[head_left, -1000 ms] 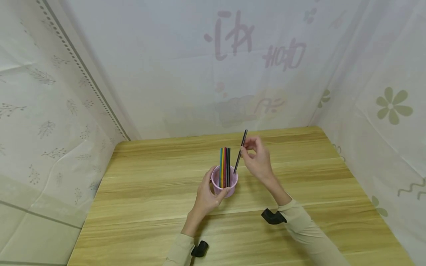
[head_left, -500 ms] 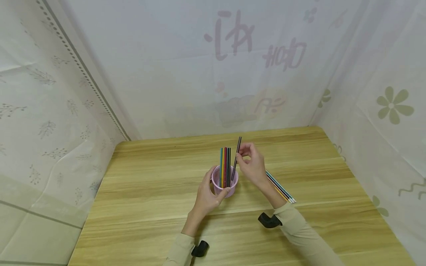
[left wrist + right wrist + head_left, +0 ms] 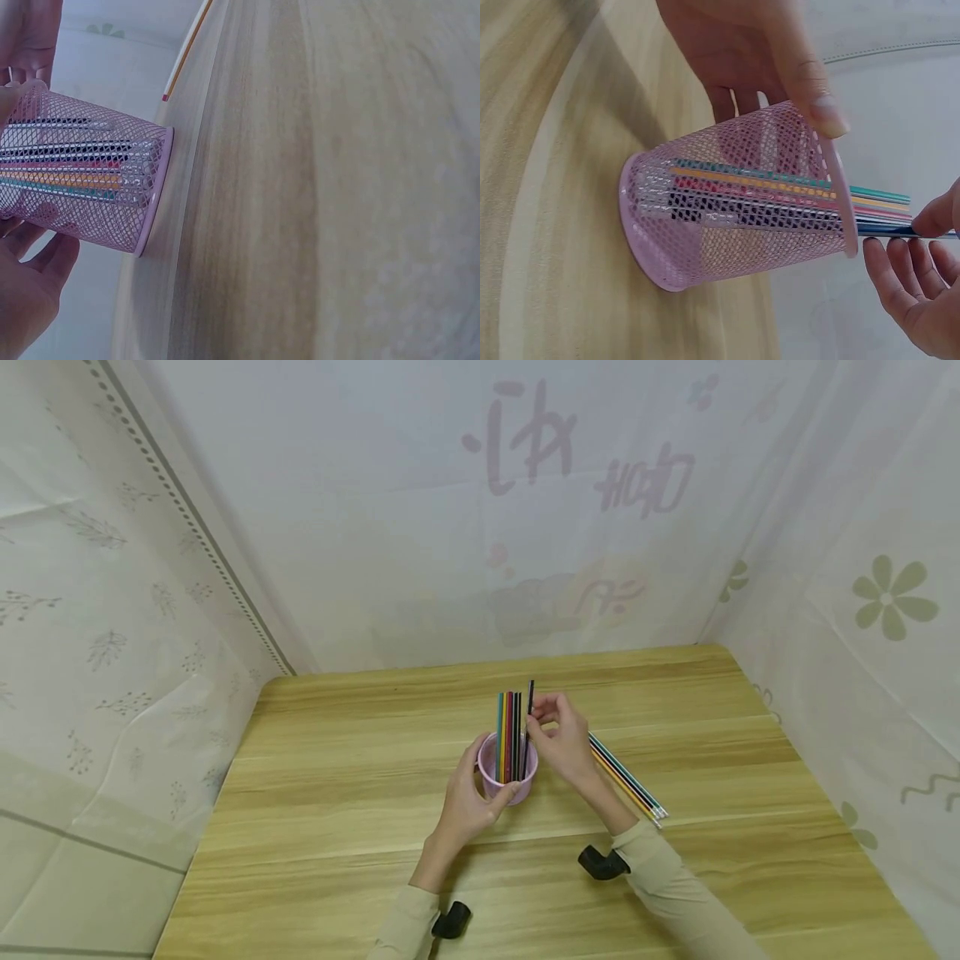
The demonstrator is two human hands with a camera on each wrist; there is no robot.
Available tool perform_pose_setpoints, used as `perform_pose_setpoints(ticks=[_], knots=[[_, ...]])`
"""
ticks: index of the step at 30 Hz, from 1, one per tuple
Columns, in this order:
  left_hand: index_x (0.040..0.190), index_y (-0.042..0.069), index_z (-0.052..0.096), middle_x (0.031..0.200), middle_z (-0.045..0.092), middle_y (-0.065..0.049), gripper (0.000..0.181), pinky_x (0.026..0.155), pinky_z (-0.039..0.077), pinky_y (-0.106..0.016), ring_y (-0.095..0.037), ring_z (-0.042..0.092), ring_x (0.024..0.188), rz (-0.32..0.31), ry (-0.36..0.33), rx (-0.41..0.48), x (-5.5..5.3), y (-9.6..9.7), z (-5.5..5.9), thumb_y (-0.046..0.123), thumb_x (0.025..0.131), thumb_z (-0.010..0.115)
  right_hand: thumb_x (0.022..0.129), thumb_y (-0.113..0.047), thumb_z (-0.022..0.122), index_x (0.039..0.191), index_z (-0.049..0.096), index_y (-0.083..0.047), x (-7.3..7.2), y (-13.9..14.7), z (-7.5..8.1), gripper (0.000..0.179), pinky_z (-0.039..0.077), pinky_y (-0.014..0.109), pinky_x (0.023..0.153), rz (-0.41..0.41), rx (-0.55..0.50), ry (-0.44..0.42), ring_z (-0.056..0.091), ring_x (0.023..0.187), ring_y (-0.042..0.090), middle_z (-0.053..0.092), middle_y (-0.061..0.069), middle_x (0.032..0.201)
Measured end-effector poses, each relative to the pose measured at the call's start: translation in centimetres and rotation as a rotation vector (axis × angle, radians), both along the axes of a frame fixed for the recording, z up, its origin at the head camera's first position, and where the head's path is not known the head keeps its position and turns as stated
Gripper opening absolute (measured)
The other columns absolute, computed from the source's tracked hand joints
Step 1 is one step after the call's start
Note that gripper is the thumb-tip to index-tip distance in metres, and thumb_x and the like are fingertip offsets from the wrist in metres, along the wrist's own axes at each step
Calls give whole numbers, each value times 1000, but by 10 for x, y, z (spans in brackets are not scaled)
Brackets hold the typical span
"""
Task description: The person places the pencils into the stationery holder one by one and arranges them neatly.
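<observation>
My left hand [image 3: 467, 802] grips a pink mesh pencil cup [image 3: 742, 255] near its rim, thumb on the near side. Inside stands a row of several pencils [image 3: 508, 727] in teal, yellow, red and black. My right hand [image 3: 564, 745] pinches a dark pencil [image 3: 531, 693] between thumb and fingers. Its lower part is inside the cup, at the right of the row. From the right wrist, the fingertips [image 3: 881, 251] show just above the rim. The cup's base is close over the table in the left wrist view.
Several more pencils [image 3: 626, 781] lie side by side on the wooden table [image 3: 337, 793], partly behind the right forearm; their white ends point toward me. Patterned cloth [image 3: 375, 527] hangs behind the table and along both sides. Black pieces [image 3: 452, 921] sit at both sleeves.
My right hand has moved left and down, lowering the dark pencil into the cup and turning it more upright. The left hand stays on the cup. The pencils on the table have come into view.
</observation>
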State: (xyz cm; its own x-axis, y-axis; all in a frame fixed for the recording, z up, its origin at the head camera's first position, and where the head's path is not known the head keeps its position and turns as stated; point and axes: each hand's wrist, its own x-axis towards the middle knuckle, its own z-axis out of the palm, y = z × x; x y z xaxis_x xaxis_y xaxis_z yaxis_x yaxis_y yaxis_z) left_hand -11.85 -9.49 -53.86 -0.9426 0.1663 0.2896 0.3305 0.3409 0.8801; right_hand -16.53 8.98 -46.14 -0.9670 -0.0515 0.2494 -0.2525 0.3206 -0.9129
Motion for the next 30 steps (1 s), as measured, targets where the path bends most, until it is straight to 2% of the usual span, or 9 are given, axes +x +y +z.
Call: perform_pose_setpoints(ticks=[7, 20, 23, 30], knots=[[155, 4, 33, 147, 52, -9, 92, 110, 50, -46, -25, 55, 132, 1, -11, 0, 0, 0, 0, 30, 83, 83, 91, 3, 66, 114, 57, 5, 1, 2, -6, 25, 60, 20, 70, -13, 30, 25, 66, 87, 27, 66, 18, 98], [155, 2, 34, 148, 52, -10, 91, 112, 48, -47, -27, 54, 133, 5, 2, 2, 0, 1, 0, 29, 82, 83, 92, 1, 66, 113, 59, 4, 2, 28, -14, 22, 57, 17, 70, -85, 120, -17, 66, 88, 26, 67, 16, 98], [155, 3, 34, 148, 52, -10, 91, 112, 47, -47, -28, 54, 133, 4, 7, 2, 0, 1, 0, 29, 83, 83, 91, 2, 66, 114, 59, 4, 3, 36, -18, 23, 55, 17, 70, -99, 141, -28, 66, 88, 25, 67, 16, 99], [156, 12, 33, 149, 51, -8, 90, 113, 47, -46, -26, 53, 134, 2, -7, 0, 1, 1, 1, 31, 83, 83, 92, 2, 64, 114, 58, 7, 3, 59, -30, 24, 52, 14, 68, -111, 191, -39, 65, 88, 27, 65, 18, 99]])
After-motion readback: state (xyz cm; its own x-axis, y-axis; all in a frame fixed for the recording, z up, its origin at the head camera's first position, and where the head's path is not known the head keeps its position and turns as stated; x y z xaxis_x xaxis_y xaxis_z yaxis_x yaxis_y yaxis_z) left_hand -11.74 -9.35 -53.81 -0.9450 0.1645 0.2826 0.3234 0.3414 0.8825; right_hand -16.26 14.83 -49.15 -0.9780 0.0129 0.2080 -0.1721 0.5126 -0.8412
